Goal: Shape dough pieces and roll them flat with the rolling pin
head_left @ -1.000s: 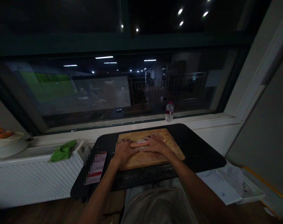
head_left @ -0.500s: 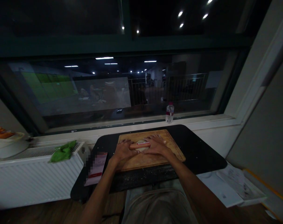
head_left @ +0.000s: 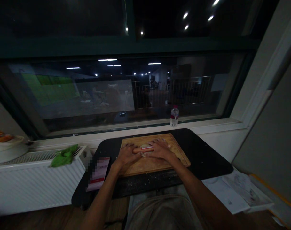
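Note:
A wooden cutting board [head_left: 160, 163] lies on a small black table [head_left: 208, 159] in front of me. On the board rests an orange sausage in a wrapper [head_left: 143, 148], lying on a pale piece of dough. My left hand [head_left: 126, 155] lies on the board with its fingers curled against the sausage's left end. My right hand [head_left: 161, 150] covers the right end, fingers stretched over it. Both hands press on the sausage and dough together.
A water bottle [head_left: 174, 116] stands on the window sill behind the table. A red and white packet [head_left: 98, 172] lies at the table's left edge. A green cloth [head_left: 62, 156] and a white bowl [head_left: 6, 148] sit on the radiator at left. Papers [head_left: 234, 191] lie at right.
Hands stay on the sausage with only slight shifts; the view has moved a little.

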`<state>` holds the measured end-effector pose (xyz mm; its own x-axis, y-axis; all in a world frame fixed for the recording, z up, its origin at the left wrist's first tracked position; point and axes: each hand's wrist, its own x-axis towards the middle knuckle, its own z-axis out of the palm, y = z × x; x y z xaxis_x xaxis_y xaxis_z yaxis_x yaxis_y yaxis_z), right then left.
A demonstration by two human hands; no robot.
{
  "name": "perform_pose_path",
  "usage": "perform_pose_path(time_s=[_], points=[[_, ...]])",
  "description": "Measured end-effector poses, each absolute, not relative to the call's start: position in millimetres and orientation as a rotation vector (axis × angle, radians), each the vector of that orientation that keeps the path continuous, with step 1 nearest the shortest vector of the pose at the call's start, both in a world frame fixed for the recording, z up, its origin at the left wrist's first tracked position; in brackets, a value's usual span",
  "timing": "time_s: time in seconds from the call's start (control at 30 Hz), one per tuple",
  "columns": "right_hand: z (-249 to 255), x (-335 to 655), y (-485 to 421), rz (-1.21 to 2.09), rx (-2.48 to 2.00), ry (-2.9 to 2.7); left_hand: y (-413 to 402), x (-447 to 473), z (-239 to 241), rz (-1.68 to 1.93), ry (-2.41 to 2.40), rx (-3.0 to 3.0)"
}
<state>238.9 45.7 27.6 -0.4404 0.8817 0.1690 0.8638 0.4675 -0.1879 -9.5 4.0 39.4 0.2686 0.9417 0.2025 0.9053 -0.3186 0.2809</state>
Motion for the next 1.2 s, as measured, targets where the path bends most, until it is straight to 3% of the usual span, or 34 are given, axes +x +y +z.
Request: perform_pose_path(time_s=[1.2], points=[[20, 235, 36, -0.004, -1.485, -2.429, 10, -9, 32, 0.473, 1.855, 2.385]])
